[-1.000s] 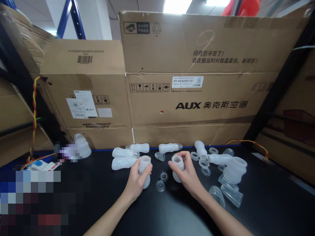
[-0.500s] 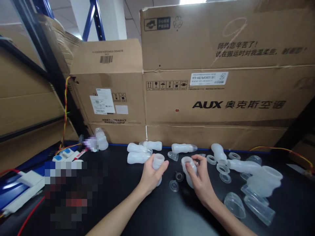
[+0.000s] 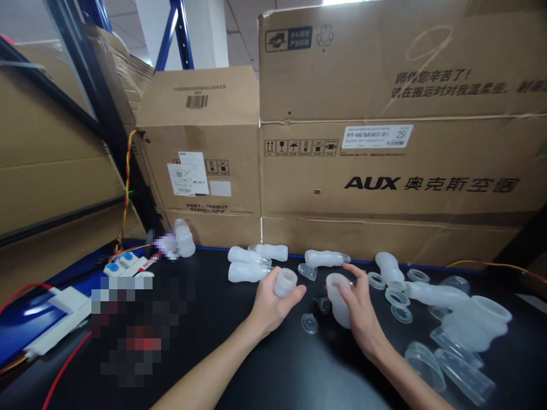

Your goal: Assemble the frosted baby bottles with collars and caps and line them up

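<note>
My left hand (image 3: 273,304) is wrapped around a milky plastic bottle (image 3: 285,279), its open mouth tilted up toward me. To its right, my right hand (image 3: 362,313) loosely grips a second milky bottle (image 3: 339,304), with the thumb near its open rim and the index finger raised. Whether this bottle rests on the table I cannot tell. Between the hands lie a clear disc-shaped part (image 3: 310,323) and a small dark round part (image 3: 323,305). Behind them a capped bottle (image 3: 325,258) lies on its side, a clear dome cap (image 3: 307,271) close by.
More bottles (image 3: 248,272) lie behind my left hand. At right are clear rings (image 3: 397,297), large caps (image 3: 425,364) and a wide-mouthed container (image 3: 481,322). Cardboard (image 3: 384,182) walls the back of the black table (image 3: 265,376). Power strips (image 3: 64,313) with cables sit left.
The view has turned slightly left, so everything sits further right. My right hand's grip has loosened and its index finger has lifted. The bottle in my left hand is tilted more toward me.
</note>
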{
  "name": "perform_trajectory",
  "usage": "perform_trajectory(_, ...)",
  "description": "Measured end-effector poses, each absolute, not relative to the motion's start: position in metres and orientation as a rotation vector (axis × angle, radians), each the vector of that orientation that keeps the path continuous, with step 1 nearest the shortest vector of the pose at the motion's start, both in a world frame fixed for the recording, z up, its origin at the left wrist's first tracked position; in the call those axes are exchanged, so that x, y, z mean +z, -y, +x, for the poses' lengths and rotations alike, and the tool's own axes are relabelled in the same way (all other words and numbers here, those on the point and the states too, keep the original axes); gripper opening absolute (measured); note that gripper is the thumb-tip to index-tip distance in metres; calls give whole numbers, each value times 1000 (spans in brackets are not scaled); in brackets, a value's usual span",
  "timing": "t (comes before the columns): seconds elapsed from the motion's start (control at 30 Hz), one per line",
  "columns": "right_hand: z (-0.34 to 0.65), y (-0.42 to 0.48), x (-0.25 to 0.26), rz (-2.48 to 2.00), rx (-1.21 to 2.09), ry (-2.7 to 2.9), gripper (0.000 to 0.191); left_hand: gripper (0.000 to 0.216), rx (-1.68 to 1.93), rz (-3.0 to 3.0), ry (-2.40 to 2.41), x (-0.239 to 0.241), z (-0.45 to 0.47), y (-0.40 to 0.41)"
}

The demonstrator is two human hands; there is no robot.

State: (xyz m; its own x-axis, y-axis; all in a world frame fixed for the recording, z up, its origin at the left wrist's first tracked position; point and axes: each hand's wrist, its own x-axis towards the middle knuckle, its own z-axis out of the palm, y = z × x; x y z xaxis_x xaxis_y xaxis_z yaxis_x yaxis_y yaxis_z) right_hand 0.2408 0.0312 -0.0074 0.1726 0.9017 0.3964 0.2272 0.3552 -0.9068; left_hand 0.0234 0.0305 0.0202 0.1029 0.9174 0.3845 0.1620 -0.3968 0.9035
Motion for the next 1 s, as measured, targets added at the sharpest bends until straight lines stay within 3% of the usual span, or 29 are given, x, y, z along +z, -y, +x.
perform_trajectory(0.13,235,-28,0,-1117,827,1308,60,37,1314,1717,-1052,18,20,-31)
perform_trajectory(0.47,240,-28,1,-1147,765,1413,72,40,1291,1813,-1070,20,20,-31)
perform_trajectory(0.63,239,-26,2,-1202,773,1382,61,35,1288,1851,-1178,19,20,-32)
perform_trajectory(0.83,244,-26,4,-1185,763,1434,70,35,1293,1861,-1126,22,20,-31)
perform_trajectory(1.0,245,-28,5,-1221,753,1384,62,35,1253,1889,-1191,22,21,-29)
